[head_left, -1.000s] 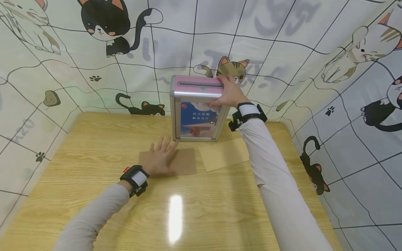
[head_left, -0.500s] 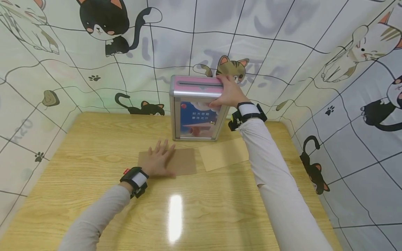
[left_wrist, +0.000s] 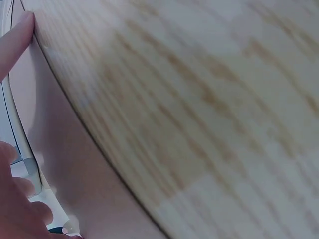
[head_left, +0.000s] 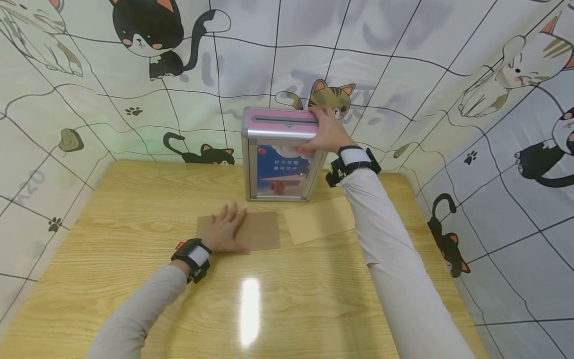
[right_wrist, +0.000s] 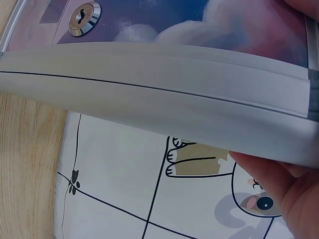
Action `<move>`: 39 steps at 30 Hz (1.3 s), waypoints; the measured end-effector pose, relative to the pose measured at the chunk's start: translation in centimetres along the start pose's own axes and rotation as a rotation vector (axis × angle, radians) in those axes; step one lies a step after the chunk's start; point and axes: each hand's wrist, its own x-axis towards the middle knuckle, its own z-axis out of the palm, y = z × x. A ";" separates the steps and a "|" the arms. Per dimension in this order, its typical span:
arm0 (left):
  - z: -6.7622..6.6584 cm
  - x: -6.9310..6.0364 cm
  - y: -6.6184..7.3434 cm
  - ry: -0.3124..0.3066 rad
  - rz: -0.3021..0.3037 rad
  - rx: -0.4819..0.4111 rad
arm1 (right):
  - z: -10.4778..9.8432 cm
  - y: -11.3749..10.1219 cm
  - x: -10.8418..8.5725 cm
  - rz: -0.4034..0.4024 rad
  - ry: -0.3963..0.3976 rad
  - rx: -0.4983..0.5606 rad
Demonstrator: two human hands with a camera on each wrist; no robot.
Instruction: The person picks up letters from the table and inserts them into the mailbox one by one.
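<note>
A mailbox (head_left: pixel 281 172) with a pink slotted top, silver frame and blue printed front stands upright at the back of the table. My right hand (head_left: pixel 329 132) grips its upper right corner, with the thumb on the front and the other fingers over the top and side. In the right wrist view, the fingers (right_wrist: pixel 279 184) show behind the silver side edge. My left hand (head_left: pixel 222 233) rests, fingers spread, on the left part of a flat brown envelope (head_left: pixel 263 232). The left wrist view shows fingers (left_wrist: pixel 17 42) at the envelope's (left_wrist: pixel 84 174) edge.
A lighter tan envelope (head_left: pixel 318 222) lies flat, slightly turned, in front of the mailbox's right side. A keyed lock (right_wrist: pixel 83 19) sits on the mailbox front. The wooden table (head_left: pixel 296 299) meets a cat-printed cloth (head_left: pixel 251 65) behind and at both sides.
My left hand's fingers have drawn back slightly toward me and settled on the brown envelope. The right hand and the mailbox stay where they were.
</note>
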 end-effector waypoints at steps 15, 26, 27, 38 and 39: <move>-0.8 0.1 0.3 -0.061 -0.009 0.070 | -0.1 -0.2 -0.2 -0.006 0.020 0.012; -2.0 0.5 1.8 -0.208 0.043 0.168 | 0.1 -0.1 0.1 -0.011 0.009 0.000; -2.0 0.5 1.9 -0.209 0.051 0.188 | 0.1 -0.1 0.1 -0.010 0.010 -0.001; -2.4 0.3 2.2 -0.129 0.203 0.269 | 0.0 -0.1 0.1 -0.004 0.006 -0.017; -2.5 0.3 2.2 -0.124 0.221 0.259 | 0.0 -0.1 0.0 -0.003 0.006 -0.016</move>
